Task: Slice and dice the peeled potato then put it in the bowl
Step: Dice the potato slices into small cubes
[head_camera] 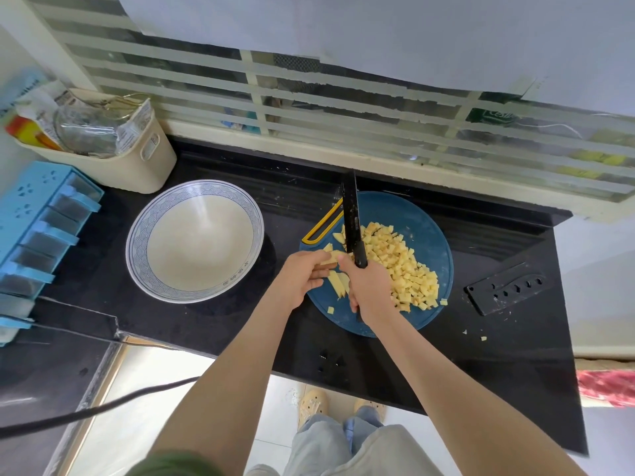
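The right hand [367,290] is gripping the handle of the knife [352,214], with its fingers wrapped fully around it. The blade is pointing away from the person, over the left part of the board [429,218]. The left hand [302,276] is coming in from the left side of the board, and its fingers are curling on the last potato strips [338,285], which are lying at the board's near-left part. The two hands are almost touching. The dice [402,266] are making a big heap on the middle and right of the board. The bowl [196,240] is standing to the left of the board, apart from it, and is holding nothing yet.

In my judgement, the main danger is to the left fingers. They are holding short, wet strips very close to the blade, so a strip could be slipping and a fingertip could be going under the edge.

The second danger is spilling. The heap is reaching nearly to the right rim of the board, and a few crumbs [483,338] are already lying on the tabletop [240,321] beyond the board's near-right side. A push with the knife could be sending more dice over the rim.

Later, when the dice are travelling to the bowl, some could be falling in the gap between the board and the bowl.
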Available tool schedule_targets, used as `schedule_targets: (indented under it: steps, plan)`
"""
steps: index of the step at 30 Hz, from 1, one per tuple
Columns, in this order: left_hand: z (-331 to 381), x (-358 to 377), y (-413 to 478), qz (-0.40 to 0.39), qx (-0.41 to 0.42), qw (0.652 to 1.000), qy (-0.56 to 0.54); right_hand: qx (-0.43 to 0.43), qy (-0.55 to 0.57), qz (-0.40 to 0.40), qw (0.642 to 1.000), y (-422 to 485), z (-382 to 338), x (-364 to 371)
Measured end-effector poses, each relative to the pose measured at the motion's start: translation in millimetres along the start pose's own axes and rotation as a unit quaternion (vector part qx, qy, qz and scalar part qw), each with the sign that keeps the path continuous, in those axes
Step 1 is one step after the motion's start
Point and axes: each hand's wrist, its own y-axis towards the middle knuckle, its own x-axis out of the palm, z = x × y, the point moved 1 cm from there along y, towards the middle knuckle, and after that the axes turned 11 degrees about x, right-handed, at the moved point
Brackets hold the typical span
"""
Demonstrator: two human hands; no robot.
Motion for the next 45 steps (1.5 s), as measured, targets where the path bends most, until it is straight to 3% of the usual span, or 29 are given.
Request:
schedule_targets:
  steps: [4, 12, 27, 34, 42, 45]
  plan:
    - [1, -12, 0, -0.060, 0.011, 0.998, 0.030, 0.012, 0.006, -0.009, 1.000, 5, -8, 6]
    - [5, -16, 1, -0.100, 0.043, 0.968, 0.224, -0.037, -0.090, -0.017, 0.995, 9, -13, 2]
    - [-13, -28, -7, 0.005, -0.018, 0.963, 0.268, -0.054, -0.170, 0.016, 0.984, 9, 8, 1]
    - [-24, -32, -12, 0.059, -0.049, 0.981, 0.179, -0.035, -0.162, 0.042, 0.985, 13, 16, 12]
    - [-42, -17, -13, 0.038, -0.058, 0.986, 0.151, -0.056, -0.164, 0.026, 0.985, 3, 26, -4]
    - [-45, -7, -13, 0.030, -0.045, 0.975, 0.214, -0.041, -0.174, 0.015, 0.984, -3, 33, -15]
